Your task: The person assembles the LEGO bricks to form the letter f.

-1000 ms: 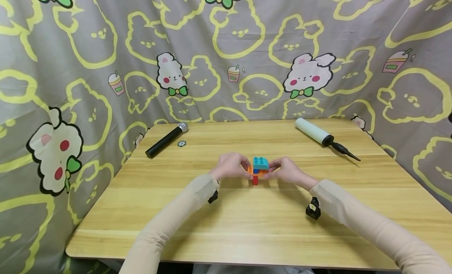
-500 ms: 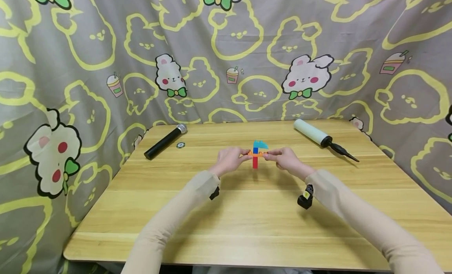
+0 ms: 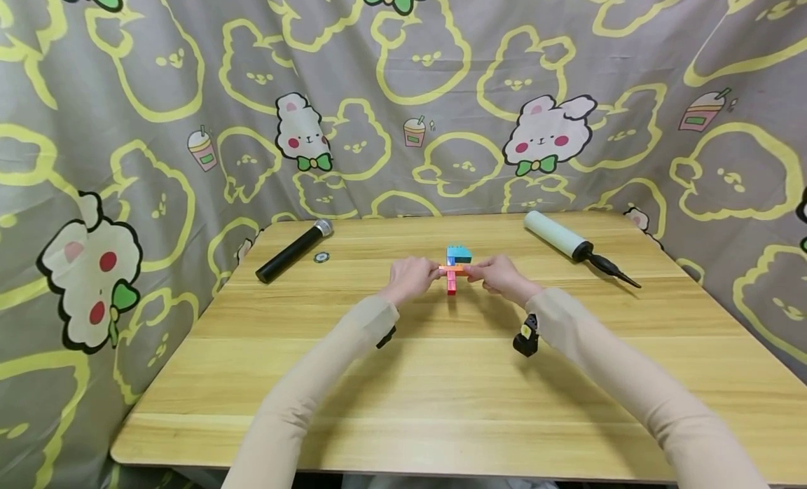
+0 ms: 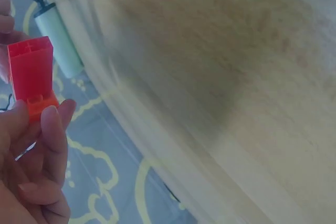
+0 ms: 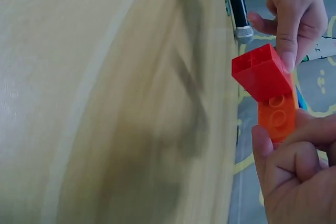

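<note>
Both hands hold one small toy brick build above the table's middle. In the head view its turquoise brick [image 3: 459, 253] is on top, over a blue brick [image 3: 450, 262]. Below comes a flat orange brick [image 5: 276, 119] with a red brick [image 5: 262, 72] hanging under it, hollow underside showing in both wrist views. My left hand [image 3: 411, 277] pinches one end of the orange brick between thumb and fingers. The other end is pinched by my right hand [image 3: 502, 275]. In the wrist views the turquoise and blue bricks are mostly hidden.
A black microphone [image 3: 293, 253] with a silver head lies at the table's back left, beside a small round disc [image 3: 321, 257]. A pale hand pump [image 3: 557, 237] with a black end lies back right. A patterned curtain [image 3: 359, 90] hangs behind the wooden table [image 3: 441, 405].
Both hands have lifted the brick build and moved it away from the body. The build has tilted, so its red lower brick shows more. The microphone, disc and pump stay put.
</note>
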`<state>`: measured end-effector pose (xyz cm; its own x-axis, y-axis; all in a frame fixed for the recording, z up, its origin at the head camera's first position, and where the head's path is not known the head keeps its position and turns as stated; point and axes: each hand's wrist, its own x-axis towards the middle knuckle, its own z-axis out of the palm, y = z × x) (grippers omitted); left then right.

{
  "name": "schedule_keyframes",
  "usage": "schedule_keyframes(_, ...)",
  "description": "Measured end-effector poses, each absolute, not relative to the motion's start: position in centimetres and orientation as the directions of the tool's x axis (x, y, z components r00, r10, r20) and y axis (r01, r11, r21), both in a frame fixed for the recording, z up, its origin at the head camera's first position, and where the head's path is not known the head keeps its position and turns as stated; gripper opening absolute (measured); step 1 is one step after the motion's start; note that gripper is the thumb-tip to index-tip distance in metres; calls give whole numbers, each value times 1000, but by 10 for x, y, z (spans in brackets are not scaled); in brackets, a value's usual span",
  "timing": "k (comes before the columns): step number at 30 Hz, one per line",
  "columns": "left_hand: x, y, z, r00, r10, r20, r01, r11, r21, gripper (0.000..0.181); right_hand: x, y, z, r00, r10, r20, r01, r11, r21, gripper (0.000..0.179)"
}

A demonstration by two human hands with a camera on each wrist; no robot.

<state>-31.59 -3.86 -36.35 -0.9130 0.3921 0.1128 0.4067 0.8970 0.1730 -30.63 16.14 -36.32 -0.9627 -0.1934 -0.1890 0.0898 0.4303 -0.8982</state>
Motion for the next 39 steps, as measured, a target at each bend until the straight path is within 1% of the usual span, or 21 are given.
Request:
schedule_keyframes(5,-316,-38,-370,-920,391,31,391,905,166,33,-307,160,-373,-966,-162,-202,97,496,-863,40)
schedule_keyframes(8,-315,-37,-374,-919,394,0,389,906,164,35,-305,160,-377,-966,-148,-211,107,513,-851,37)
schedule_keyframes(14,-312,-34,-379,-909,412,-58,403,907,125,41,-303,160,-385,-957,-158,-244,130,517,-846,33)
schedule_keyframes(19,-310,-34,-382,-906,412,-95,400,908,123,40,-300,159,-390,-949,-175,-263,136,526,-839,32)
schedule_keyframes(25,-310,-35,-384,-911,397,-109,380,913,144,38,-298,158,-391,-948,-192,-253,105,562,-821,31)
schedule_keyframes(27,-311,-35,-384,-914,392,-107,377,916,136,39,-299,157,-390,-949,-190,-253,102,574,-812,32)
schedule_keyframes(34,-316,-32,-384,-925,370,-89,357,924,133,40,-305,154,-388,-956,-147,-253,125,577,-807,31)
schedule_keyframes(39,-317,-31,-385,-926,364,-99,351,928,126,40,-306,154,-389,-956,-143,-257,129,582,-803,31)
